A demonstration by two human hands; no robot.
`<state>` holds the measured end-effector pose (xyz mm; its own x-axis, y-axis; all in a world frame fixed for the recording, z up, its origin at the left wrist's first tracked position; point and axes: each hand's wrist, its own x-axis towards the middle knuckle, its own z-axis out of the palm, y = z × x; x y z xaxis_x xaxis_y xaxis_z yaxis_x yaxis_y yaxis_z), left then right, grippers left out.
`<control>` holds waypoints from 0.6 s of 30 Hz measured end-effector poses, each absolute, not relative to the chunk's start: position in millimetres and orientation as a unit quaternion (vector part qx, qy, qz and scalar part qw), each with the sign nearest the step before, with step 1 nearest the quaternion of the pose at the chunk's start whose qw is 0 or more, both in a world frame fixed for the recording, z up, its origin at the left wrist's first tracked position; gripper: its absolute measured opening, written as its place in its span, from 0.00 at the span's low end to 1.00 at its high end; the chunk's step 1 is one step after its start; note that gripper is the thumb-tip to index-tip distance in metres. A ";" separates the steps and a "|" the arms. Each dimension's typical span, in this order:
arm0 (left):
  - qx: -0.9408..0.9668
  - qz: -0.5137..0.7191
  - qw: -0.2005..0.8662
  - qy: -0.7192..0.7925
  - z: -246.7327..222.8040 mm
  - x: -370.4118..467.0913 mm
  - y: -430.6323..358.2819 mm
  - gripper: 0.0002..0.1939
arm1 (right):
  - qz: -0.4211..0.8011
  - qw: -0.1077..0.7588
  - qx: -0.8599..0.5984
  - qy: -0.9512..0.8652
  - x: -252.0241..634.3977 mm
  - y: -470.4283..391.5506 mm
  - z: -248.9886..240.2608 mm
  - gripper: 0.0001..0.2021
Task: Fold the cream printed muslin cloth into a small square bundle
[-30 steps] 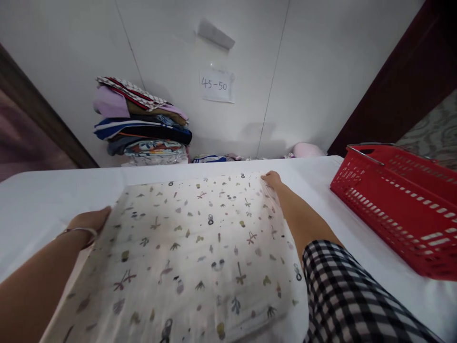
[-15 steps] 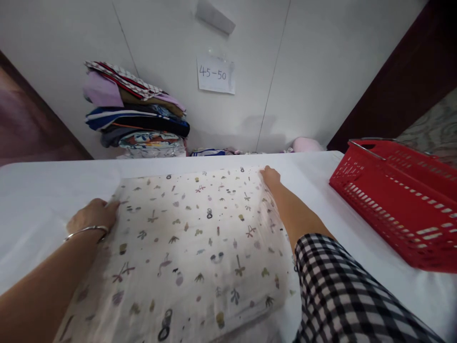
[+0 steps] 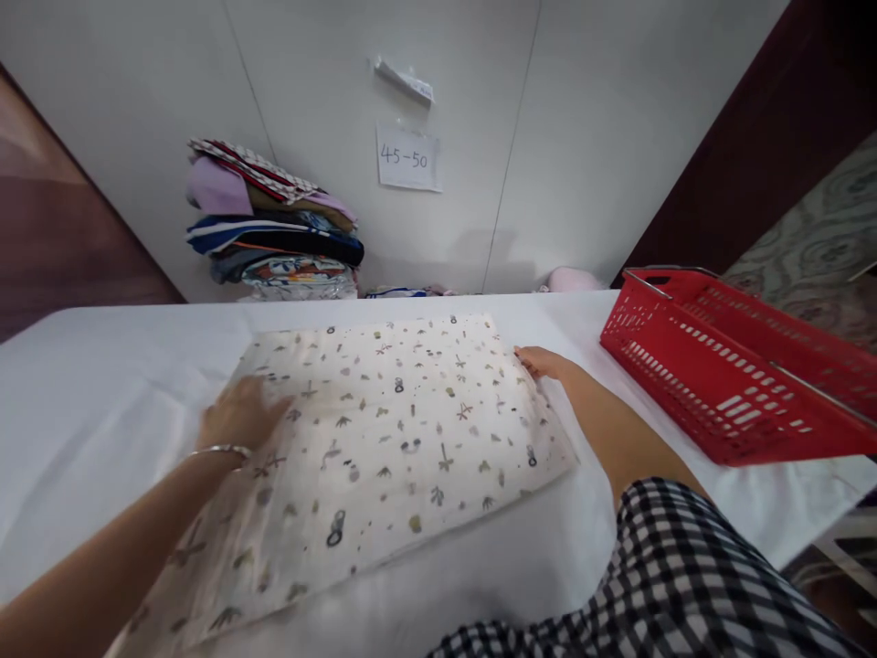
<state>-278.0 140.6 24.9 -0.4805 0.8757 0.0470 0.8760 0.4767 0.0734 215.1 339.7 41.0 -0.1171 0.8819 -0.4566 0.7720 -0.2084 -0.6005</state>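
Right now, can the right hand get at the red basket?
Probably yes: the right hand is at the right edge of the patterned cloth, and only white tablecloth shows between that hand and the red basket.

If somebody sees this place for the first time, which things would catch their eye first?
Probably the bright red basket, on the right side of the white-covered table. Next, the patterned cloth spread in the middle, with the left hand over its left part and the right hand at its right edge. Behind, the folded-clothes stack stands left of the "45-50" paper.
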 end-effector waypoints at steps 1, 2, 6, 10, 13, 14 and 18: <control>-0.557 -0.046 0.006 -0.829 23.6 -256.6 129.7 0.32 | 0.419 0.066 -0.656 -0.624 222.4 328.7 40.7 0.21; -0.590 -0.053 0.006 -0.806 21.2 -233.8 118.4 0.31 | 0.424 0.066 -0.652 -0.624 228.8 319.0 40.0 0.21; -0.721 -0.103 -0.025 -0.685 4.9 -144.4 74.3 0.30 | 0.395 0.074 -0.660 -0.635 243.2 292.1 33.1 0.22; -0.793 -0.119 -0.054 -0.595 -9.9 -93.1 47.6 0.26 | 0.312 0.087 -0.690 -0.648 244.3 277.0 23.2 0.18; -0.804 -0.107 -0.056 -0.583 -13.3 -85.9 44.1 0.27 | 0.239 0.093 -0.705 -0.661 244.6 266.5 16.4 0.15; -0.805 -0.099 -0.057 -0.582 -12.8 -87.3 44.7 0.28 | 0.222 0.094 -0.707 -0.665 245.1 263.5 14.7 0.14; -0.795 -0.089 -0.037 -0.599 -7.4 -103.3 46.2 0.30 | 0.199 0.093 -0.707 -0.672 246.6 260.4 13.0 0.14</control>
